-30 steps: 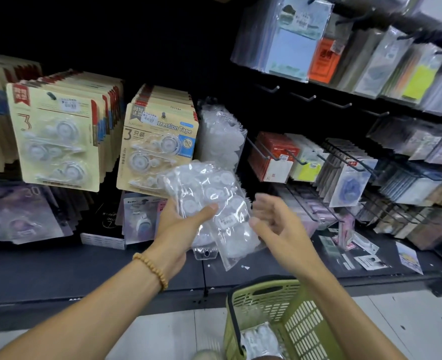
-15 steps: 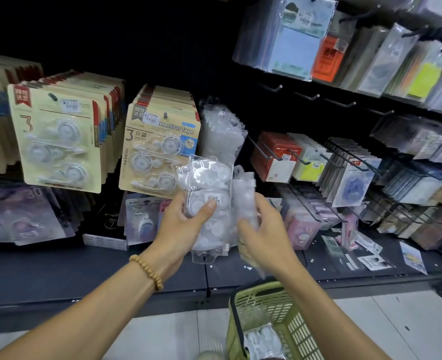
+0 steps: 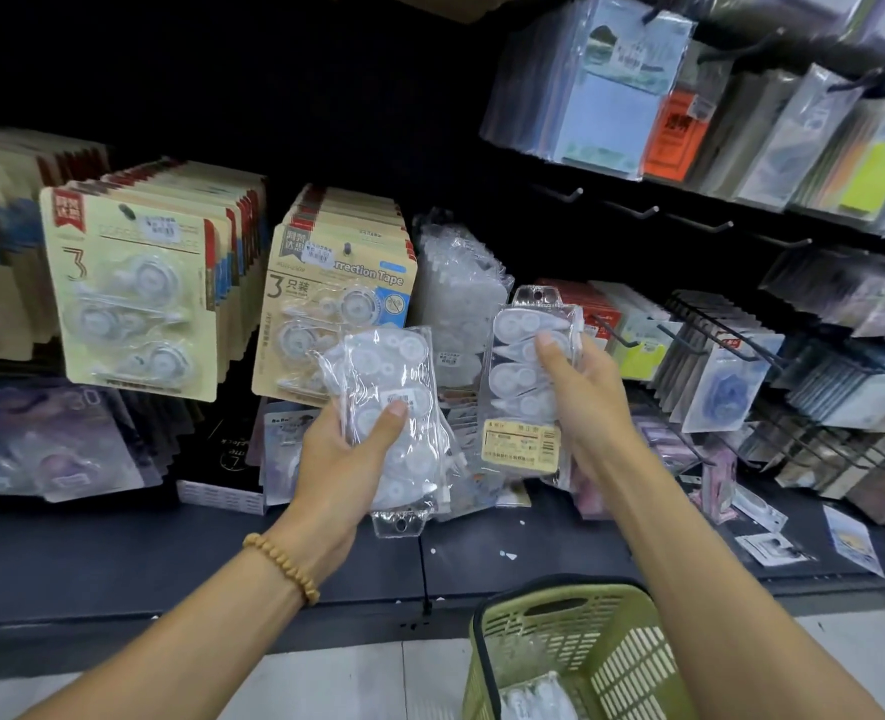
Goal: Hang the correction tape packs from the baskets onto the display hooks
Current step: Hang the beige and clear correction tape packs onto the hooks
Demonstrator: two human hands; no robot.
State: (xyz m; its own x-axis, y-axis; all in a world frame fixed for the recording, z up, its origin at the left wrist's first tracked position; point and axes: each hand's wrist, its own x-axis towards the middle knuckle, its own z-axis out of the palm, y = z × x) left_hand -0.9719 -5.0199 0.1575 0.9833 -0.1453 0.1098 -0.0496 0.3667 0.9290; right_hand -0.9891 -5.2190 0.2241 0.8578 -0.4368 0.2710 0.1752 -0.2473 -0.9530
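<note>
Two hands engaged: my left hand [image 3: 344,459] grips stacked correction tape packs [image 3: 398,407]; my right hand [image 3: 580,402] pinches one upright pack [image 3: 526,387].

Left hand [image 3: 344,459] grips a bundle of clear correction tape packs [image 3: 396,407], hang tabs pointing down. Right hand [image 3: 583,402] holds a single pack [image 3: 526,387] upright, hang tab on top, just beside the bundle. Green basket [image 3: 606,641] below, more packs inside

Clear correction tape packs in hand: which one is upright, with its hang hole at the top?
The single pack in the right hand; the left hand holds a bunch with hang tabs pointing down.
</note>
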